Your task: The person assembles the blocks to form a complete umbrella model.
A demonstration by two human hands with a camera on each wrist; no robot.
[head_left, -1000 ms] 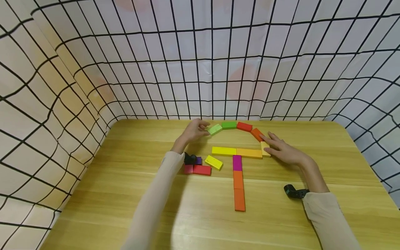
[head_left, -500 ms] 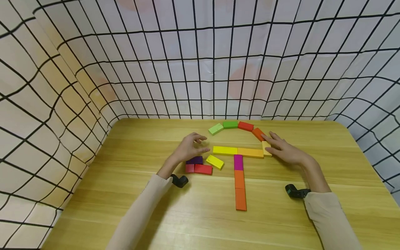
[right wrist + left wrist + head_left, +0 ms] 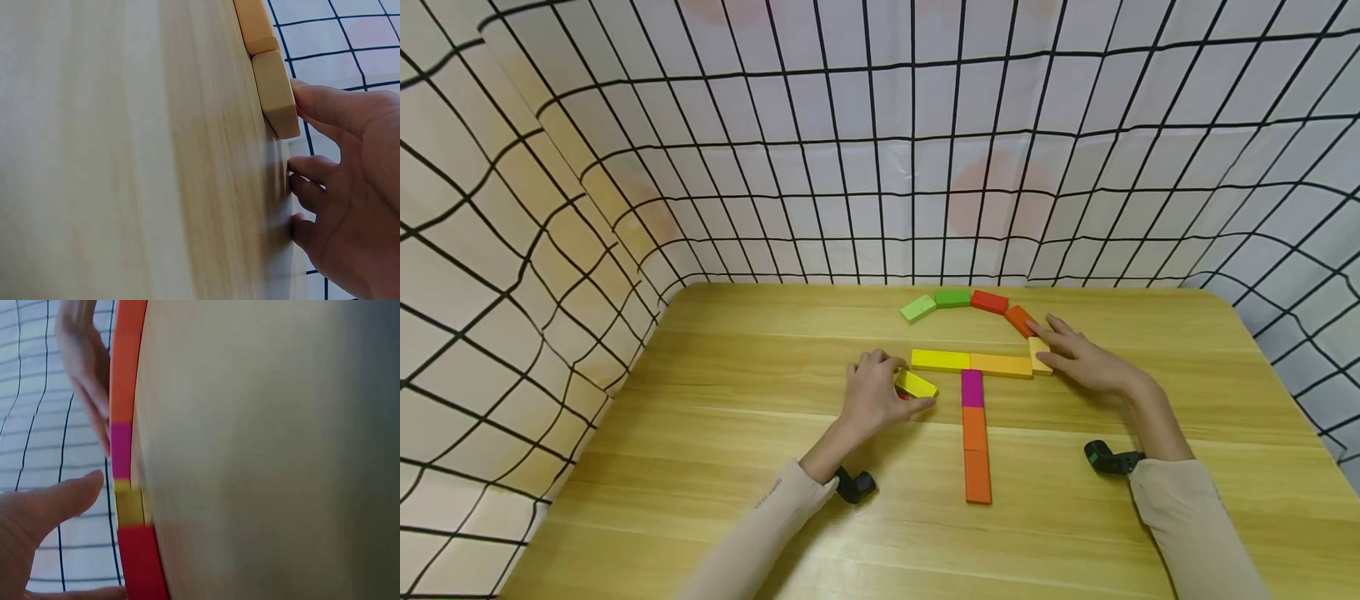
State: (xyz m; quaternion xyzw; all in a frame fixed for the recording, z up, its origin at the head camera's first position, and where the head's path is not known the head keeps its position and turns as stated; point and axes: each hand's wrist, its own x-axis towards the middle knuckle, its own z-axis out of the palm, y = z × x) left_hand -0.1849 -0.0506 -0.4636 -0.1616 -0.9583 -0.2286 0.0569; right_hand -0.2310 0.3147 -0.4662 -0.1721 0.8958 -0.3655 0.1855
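In the head view my left hand (image 3: 872, 398) is over the loose yellow block (image 3: 917, 384), thumb and forefinger spread on either side of it. The left wrist view shows a gap between thumb (image 3: 78, 494) and the other finger. A red block (image 3: 142, 559) lies by this hand, mostly covered in the head view. My right hand (image 3: 1090, 362) rests with extended fingers at the orange-red block (image 3: 1020, 321) and the cream block (image 3: 1039, 357); its thumb (image 3: 325, 103) touches the cream block in the right wrist view.
Light green (image 3: 918, 309), green (image 3: 952, 298) and red (image 3: 989, 302) blocks continue the arc. Beneath it lies a row of a yellow block (image 3: 941, 360) and an amber block (image 3: 1001, 366). A magenta block (image 3: 972, 388) and two orange blocks (image 3: 976, 454) form a column. Netting (image 3: 910, 167) stands behind.
My left hand has left the light green block, moved toward me, and come over the loose yellow block, covering the purple and pinkish blocks. My right hand has stayed in place.
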